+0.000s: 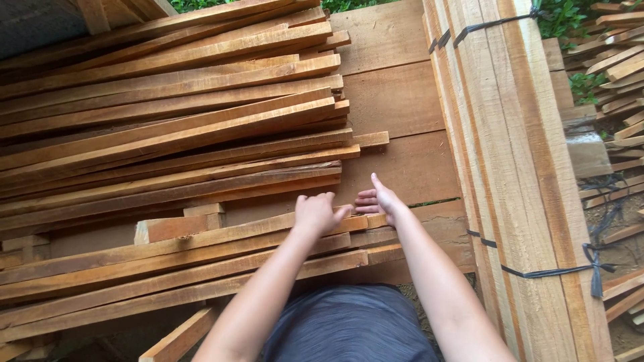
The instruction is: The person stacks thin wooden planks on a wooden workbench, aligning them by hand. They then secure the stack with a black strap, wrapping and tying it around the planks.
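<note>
The left hand (316, 213) closed its grip over a wooden slat (201, 240) end, while the right hand (380, 201), open and flat, squared it against the stack.

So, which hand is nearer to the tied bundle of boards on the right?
Right. The right hand is open at the slat ends, closer to the bundle; the left hand rests on a slat, farther away.

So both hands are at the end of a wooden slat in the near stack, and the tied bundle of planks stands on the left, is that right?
Not quite. The tied bundle of planks stands on the right, as the head view shows. The left hand and right hand are indeed at the end of a wooden slat in the near stack.
</note>
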